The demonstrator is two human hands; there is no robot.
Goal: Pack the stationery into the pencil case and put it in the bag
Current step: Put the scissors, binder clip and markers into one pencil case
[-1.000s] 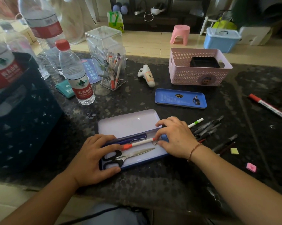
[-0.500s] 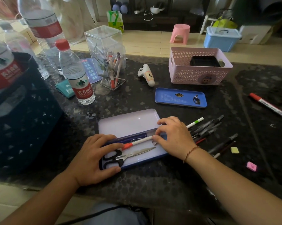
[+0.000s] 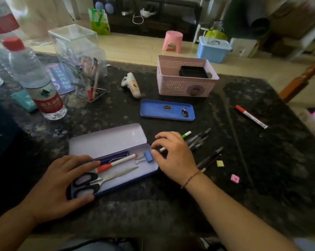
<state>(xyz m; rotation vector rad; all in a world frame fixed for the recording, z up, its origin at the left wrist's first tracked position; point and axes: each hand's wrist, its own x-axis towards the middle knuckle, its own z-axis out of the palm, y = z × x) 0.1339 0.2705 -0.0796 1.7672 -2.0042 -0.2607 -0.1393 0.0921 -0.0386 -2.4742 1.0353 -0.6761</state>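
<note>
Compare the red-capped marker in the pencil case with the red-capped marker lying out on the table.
The marker in the pencil case lies inside the open tin beside the scissors; the marker on the table lies alone, far to the right, unpacked. The first points its cap toward the left hand; the second points its cap away from the person. Both are white-barrelled with red caps.

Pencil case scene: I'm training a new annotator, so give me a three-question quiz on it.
1. True or false: the scissors lie inside the pencil case.
2. What colour is the binder clip in the case?
3. The right hand is: A) holding the scissors, B) over the green-tipped pen beside the case, C) in the pink basket.

Key: 1 true; 2 blue; 3 B.
</note>
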